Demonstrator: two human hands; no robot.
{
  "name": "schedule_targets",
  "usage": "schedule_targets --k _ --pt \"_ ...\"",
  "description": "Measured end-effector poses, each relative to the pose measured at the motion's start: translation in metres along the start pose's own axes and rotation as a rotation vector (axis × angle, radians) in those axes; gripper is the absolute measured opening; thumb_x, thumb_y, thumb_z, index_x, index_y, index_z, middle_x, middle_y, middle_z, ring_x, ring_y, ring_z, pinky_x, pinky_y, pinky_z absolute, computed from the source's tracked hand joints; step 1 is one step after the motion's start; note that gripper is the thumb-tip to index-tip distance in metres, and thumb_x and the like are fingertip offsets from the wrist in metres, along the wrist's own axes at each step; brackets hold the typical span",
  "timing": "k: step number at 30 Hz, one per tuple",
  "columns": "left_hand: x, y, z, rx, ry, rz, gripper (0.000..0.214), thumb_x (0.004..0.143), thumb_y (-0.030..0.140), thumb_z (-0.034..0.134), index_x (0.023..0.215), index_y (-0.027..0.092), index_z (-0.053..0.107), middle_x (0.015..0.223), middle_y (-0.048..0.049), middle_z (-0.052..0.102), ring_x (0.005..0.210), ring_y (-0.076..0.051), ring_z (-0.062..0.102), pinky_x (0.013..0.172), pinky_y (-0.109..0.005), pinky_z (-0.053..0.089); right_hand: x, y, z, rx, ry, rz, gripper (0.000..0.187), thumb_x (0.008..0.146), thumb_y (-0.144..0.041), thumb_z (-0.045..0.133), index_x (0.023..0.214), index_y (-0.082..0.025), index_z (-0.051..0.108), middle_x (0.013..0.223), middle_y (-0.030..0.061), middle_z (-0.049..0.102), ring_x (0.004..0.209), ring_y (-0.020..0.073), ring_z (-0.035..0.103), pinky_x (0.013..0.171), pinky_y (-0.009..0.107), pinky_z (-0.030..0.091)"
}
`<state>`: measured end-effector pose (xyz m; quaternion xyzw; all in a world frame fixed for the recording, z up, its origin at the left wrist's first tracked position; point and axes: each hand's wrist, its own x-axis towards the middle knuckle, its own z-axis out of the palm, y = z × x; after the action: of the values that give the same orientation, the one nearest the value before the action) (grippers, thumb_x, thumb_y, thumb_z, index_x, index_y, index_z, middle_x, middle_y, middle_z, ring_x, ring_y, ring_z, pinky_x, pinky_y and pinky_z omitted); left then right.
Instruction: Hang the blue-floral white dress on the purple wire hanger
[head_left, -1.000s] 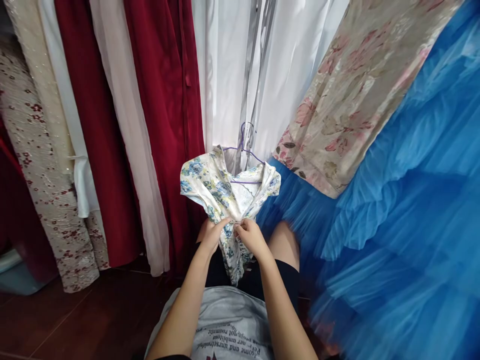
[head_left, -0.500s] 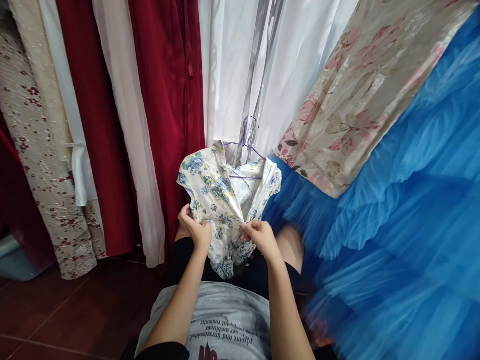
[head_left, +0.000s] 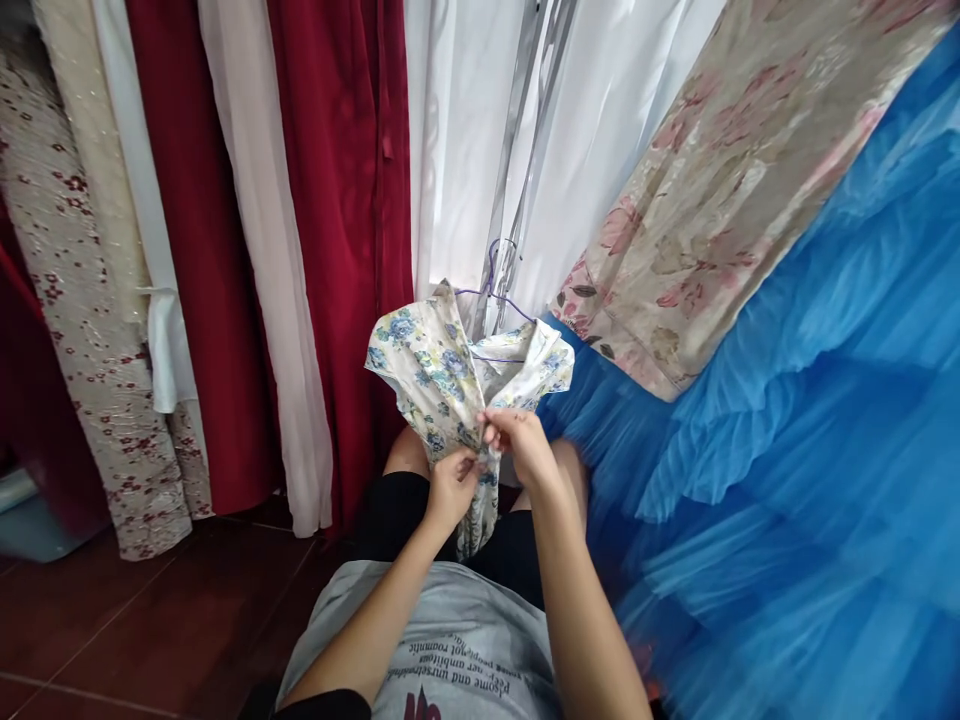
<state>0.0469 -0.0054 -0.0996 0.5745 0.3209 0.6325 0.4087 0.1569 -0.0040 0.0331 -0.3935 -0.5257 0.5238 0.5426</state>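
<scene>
In the head view, a purple hanger [head_left: 490, 292] carries a floral top [head_left: 431, 370], which spreads out below it, the lower end narrowing down between the person's thighs. The left hand [head_left: 452, 485], well below the hanger, is nearly closed, thumb and fingertips bunched on the cloth at the top's front. The right hand [head_left: 523, 442] sits a little nearer the hanger — thumb and fingers pinched on the front edge, where the neckline's V ends; its fingertips are slightly blurred. Behind the hanger hangs white cloth [head_left: 469, 150]; left of it, dark red fabric [head_left: 341, 200]; right of it, a pink-flowered beige garment [head_left: 697, 250] — and, beyond, blue tulle [head_left: 817, 470].
</scene>
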Motion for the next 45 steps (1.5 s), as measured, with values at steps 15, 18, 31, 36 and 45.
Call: schedule_targets --k 15,18,31,36,45 --pt "-0.022 -0.017 -0.044 0.285 -0.228 -0.025 0.011 0.076 0.018 0.063 0.065 0.017 0.060 0.067 -0.0001 0.058 0.067 -0.016 0.059 0.066 -0.026 0.048 0.115 -0.105 0.012 0.028 0.086 -0.063 0.012 0.078 -0.019 0.059 0.069 -0.013 0.065 0.049 -0.0025 0.053 0.042 0.0063 0.039 0.041 0.021 0.025" --pt "0.014 0.014 -0.054 0.415 -0.337 0.149 0.011 0.079 0.019 0.067 0.087 0.020 0.074 0.086 -0.0055 0.072 0.083 -0.022 0.066 0.081 -0.032 0.050 0.103 -0.104 0.008 -0.063 0.029 -0.173 0.015 0.078 -0.025 0.061 0.072 -0.013 0.067 0.052 -0.0008 0.057 0.044 0.0080 0.044 0.044 0.022 0.031" --pt "0.197 0.197 -0.018 0.925 -0.200 0.725 0.022 0.096 0.015 0.047 0.082 0.014 0.065 0.087 -0.0080 0.065 0.086 -0.022 0.061 0.083 -0.034 0.046 0.089 -0.088 0.008 -0.227 0.012 -0.275 0.019 0.077 -0.026 0.062 0.061 -0.015 0.063 0.042 -0.0015 0.052 0.041 0.0091 0.039 0.044 0.023 0.028" --pt "0.197 0.204 -0.027 1.010 -0.295 0.733 0.019 0.095 0.015 0.047 0.099 0.014 0.065 0.101 -0.0101 0.067 0.097 -0.024 0.062 0.090 -0.036 0.045 0.093 -0.061 0.012 -0.024 0.101 -0.299 0.018 0.079 -0.030 0.063 0.067 -0.016 0.066 0.039 -0.0074 0.039 0.040 0.0085 0.030 0.044 0.024 0.022" --pt "0.203 0.203 -0.035 0.958 -0.390 0.740 0.018 0.093 0.021 0.053 0.087 0.015 0.069 0.085 -0.0054 0.069 0.079 -0.019 0.061 0.076 -0.030 0.043 0.096 -0.069 0.008 -0.293 0.113 -0.479 0.027 0.083 -0.039 0.064 0.072 -0.015 0.068 0.048 -0.0048 0.048 0.047 0.0091 0.037 0.048 0.023 0.028"
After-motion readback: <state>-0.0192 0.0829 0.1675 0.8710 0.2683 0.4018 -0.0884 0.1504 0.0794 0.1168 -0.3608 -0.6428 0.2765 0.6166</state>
